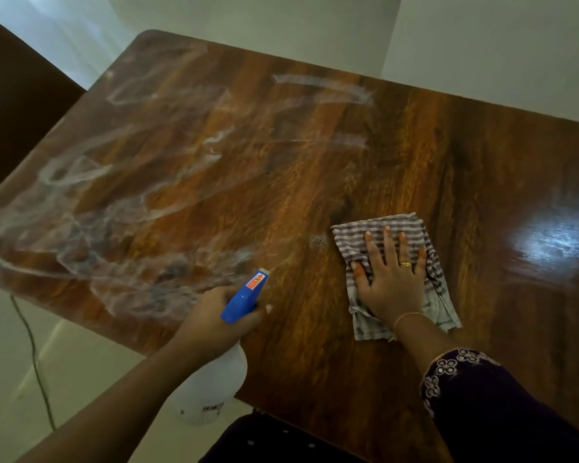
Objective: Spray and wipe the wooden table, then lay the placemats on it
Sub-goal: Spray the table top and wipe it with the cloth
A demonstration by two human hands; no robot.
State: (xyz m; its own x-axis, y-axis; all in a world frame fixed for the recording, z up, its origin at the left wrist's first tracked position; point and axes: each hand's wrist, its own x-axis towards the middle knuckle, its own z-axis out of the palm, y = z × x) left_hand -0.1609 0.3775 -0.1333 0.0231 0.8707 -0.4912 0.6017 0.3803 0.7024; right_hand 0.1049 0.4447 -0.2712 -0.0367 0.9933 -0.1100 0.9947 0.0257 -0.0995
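Blue-headed spray bottle (244, 297) is in the grip of the left hand (208, 319), fingers curled round its neck, nozzle out over the table (315, 162). Red sticker (255, 282) on the head is too small to read, same for the label (211, 408) low on the cloudy white body, and I can't tell what's inside. Right hand (393, 282) grips nothing: it lies flat, fingers spread, on a striped cloth (381, 228) at the table's near right. White streaks (114, 208) cover the left half.

Streaked wooden table (348, 155), striped cloth (375, 235), spray bottle (214, 379)
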